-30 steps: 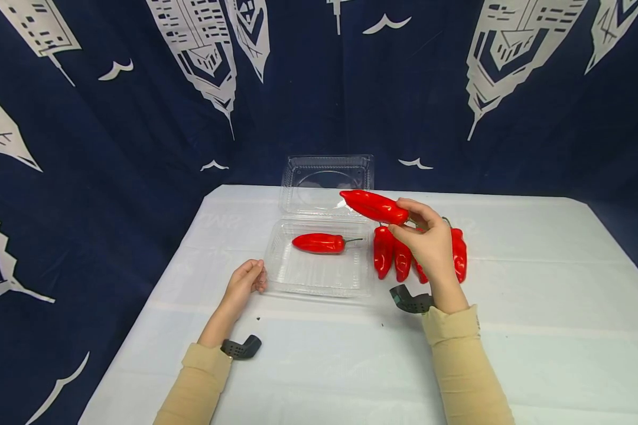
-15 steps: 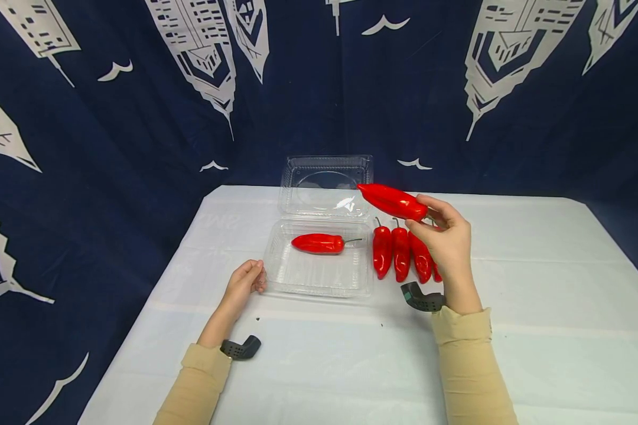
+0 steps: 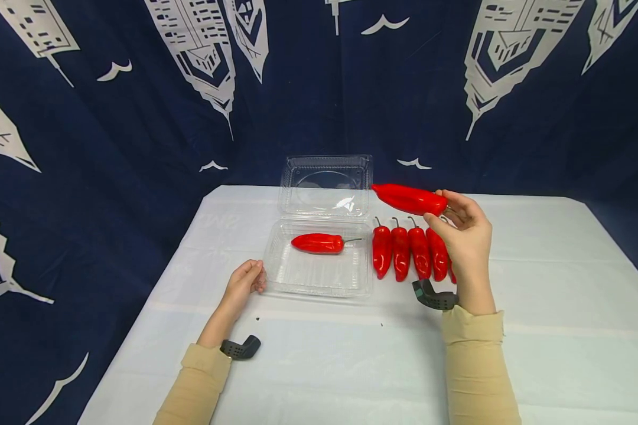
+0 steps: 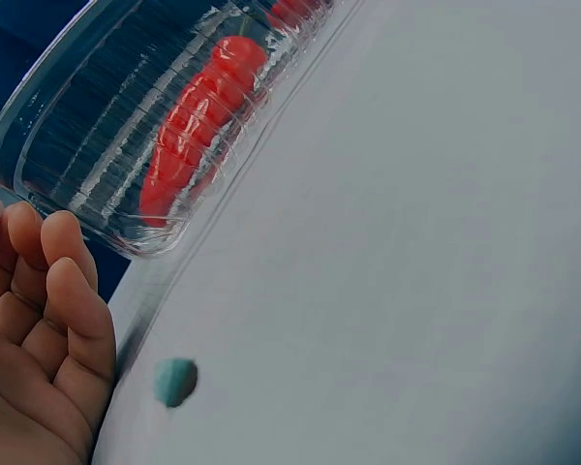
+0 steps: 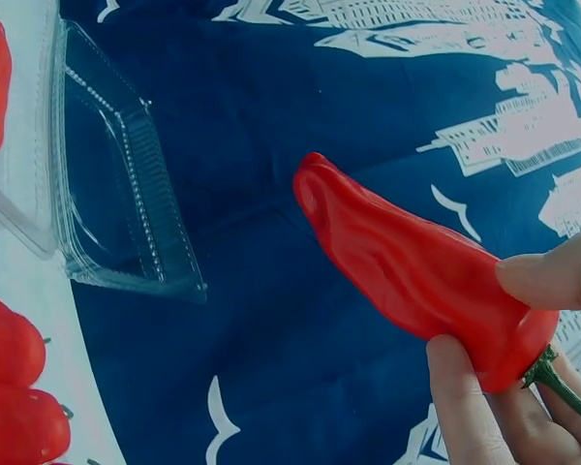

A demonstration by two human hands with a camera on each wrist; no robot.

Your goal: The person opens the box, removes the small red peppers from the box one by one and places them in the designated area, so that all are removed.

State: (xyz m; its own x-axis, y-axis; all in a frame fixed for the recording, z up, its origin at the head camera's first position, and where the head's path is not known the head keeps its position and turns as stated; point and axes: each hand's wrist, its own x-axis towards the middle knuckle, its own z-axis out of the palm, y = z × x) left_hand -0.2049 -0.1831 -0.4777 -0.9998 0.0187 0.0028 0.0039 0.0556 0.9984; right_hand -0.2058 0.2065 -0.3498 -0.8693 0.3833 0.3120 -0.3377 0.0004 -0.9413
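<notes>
My right hand (image 3: 465, 233) pinches a long red chili pepper (image 3: 410, 199) by its stem end, raised above the table, tip pointing left. The right wrist view shows the thumb and fingers around the wide end, with the green stem (image 5: 566, 392) sticking out. At the left side of an open clear plastic container (image 3: 319, 283), my left hand (image 3: 244, 278) holds the rim with curled fingers. One red pepper (image 3: 318, 243) lies crosswise in the container's base, its stem to the right. The left wrist view shows that pepper (image 4: 198, 126) through the clear wall.
The container's raised lid (image 3: 326, 183) stands at the back. Right of the container, several red peppers (image 3: 401, 254) lie side by side in a row, stems away, partly behind the right wrist. Small dark specks dot the white tablecloth (image 3: 340, 354). A dark blue patterned cloth (image 3: 298, 88) hangs behind.
My right hand has moved right with the pepper, away from the container, uncovering more of the row. My left hand and the container have stayed in place.
</notes>
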